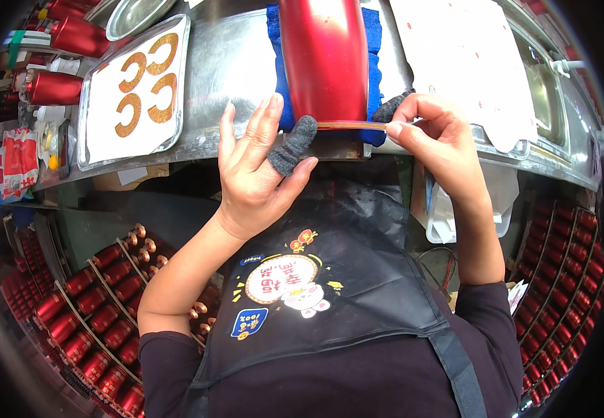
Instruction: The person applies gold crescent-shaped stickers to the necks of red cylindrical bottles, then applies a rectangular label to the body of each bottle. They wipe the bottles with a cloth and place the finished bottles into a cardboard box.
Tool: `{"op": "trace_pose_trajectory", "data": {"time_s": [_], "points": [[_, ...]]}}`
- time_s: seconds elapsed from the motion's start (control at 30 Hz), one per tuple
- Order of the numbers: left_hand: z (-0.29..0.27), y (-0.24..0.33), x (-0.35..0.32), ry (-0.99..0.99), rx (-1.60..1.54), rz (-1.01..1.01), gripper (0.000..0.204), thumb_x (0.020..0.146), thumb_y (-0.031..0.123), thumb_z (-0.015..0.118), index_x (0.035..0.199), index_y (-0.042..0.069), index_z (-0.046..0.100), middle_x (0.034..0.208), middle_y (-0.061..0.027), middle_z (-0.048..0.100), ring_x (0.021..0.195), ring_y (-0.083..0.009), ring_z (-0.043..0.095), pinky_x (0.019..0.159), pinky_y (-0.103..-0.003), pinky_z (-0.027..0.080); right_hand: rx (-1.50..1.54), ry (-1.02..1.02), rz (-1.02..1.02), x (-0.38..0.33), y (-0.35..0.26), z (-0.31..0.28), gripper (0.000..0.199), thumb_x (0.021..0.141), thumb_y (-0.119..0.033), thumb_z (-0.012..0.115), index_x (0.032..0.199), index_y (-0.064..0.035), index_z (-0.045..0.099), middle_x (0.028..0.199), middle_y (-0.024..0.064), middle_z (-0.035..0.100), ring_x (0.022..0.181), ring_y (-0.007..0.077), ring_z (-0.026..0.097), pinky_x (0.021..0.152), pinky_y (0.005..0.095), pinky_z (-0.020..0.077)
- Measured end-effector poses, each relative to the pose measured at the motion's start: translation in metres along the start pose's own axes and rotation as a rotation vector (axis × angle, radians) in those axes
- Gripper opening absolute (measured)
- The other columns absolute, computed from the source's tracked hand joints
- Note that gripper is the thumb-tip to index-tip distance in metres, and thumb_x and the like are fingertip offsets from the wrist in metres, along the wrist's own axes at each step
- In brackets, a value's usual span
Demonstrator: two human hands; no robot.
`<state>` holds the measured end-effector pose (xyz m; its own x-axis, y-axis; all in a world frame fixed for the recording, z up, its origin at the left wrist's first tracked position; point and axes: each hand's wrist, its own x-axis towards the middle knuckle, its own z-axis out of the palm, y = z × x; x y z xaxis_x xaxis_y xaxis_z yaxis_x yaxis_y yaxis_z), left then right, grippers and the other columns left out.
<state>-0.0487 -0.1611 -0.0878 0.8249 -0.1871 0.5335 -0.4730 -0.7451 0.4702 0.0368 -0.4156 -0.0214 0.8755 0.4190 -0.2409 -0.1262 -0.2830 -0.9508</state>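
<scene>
dark shirt [343,383], left fingers [255,136] wide, right fingers [410,136] tight on crosswise strip [350,126], red cylinder [326,63] fore-and-aft

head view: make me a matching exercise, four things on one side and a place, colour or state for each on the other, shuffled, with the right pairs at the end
Things
1. bottle
2. strip
3. gold pieces
4. apron

Places, colours, states
A. on a white sheet
B. black with a cartoon print
C. red, on blue cloth
D. one end pinched in the right hand

Pairs: 1-C, 2-D, 3-A, 4-B
</scene>
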Motion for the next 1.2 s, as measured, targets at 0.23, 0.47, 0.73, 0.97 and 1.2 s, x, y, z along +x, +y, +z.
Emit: {"op": "trace_pose_trajectory", "data": {"time_s": [0.23, 0.47, 0.73, 0.97, 1.2], "points": [[-0.008, 0.011, 0.023, -0.03, 0.104, 0.105, 0.046, 0.07, 0.008, 0.084, 0.115, 0.009, 0.075, 0.147, -0.0251, 0.054, 0.125, -0.0395, 0.062, 0.113, -0.065, 0.029, 0.006, -0.012, -0.011, 0.005, 0.015, -0.001, 0.01, 0.091, -0.009, 0.071, 0.086, -0.003, 0.064, 0.08, -0.0047, 0.059, 0.071, 0.0011, 0.05, 0.062, 0.0184, 0.0367], [-0.004, 0.033, 0.052, -0.019, 0.282, 0.187, 0.028, 0.069, 0.014, 0.078, 0.097, 0.015, 0.077, 0.144, -0.0201, 0.059, 0.122, -0.0453, 0.062, 0.111, -0.068, 0.031, 0.032, -0.029, 0.031, 0.011, 0.017, 0.003, 0.009, 0.091, -0.009, 0.072, 0.088, -0.0029, 0.065, 0.081, -0.005, 0.059, 0.073, 0.0008, 0.05, 0.063, 0.0182, 0.0382], [0.015, 0.01, 0.052, 0.127, 0.008, 0.015, 0.061, 0.07, 0.016, 0.086, 0.127, 0.004, 0.068, 0.144, -0.02, 0.058, 0.132, -0.0408, 0.057, 0.11, -0.063, 0.035, -0.031, -0.068, 0.022, 0.011, 0.014, 0.004, 0.011, 0.092, -0.012, 0.073, 0.09, -0.0032, 0.067, 0.083, -0.0054, 0.06, 0.073, -0.0008, 0.052, 0.063, 0.0169, 0.0394], [0.004, 0.003, 0.003, 0.066, -0.088, -0.092, 0.061, 0.074, 0.015, 0.088, 0.129, 0.0, 0.066, 0.145, -0.0207, 0.057, 0.134, -0.0404, 0.055, 0.112, -0.065, 0.031, 0.087, -0.087, 0.026, -0.001, -0.005, 0.001, 0.01, 0.091, -0.009, 0.071, 0.087, -0.0032, 0.064, 0.08, -0.0062, 0.058, 0.069, -0.0006, 0.05, 0.061, 0.0171, 0.0375], [0.005, 0.001, -0.005, 0.024, -0.012, -0.041, 0.042, 0.076, 0.012, 0.085, 0.115, 0.003, 0.072, 0.144, -0.0208, 0.058, 0.133, -0.0399, 0.056, 0.112, -0.067, 0.027, 0.008, -0.026, -0.02, 0.0, -0.001, -0.003, 0.01, 0.091, -0.009, 0.071, 0.086, -0.0031, 0.064, 0.078, -0.0065, 0.057, 0.068, -0.0014, 0.047, 0.059, 0.0172, 0.0347]]}}
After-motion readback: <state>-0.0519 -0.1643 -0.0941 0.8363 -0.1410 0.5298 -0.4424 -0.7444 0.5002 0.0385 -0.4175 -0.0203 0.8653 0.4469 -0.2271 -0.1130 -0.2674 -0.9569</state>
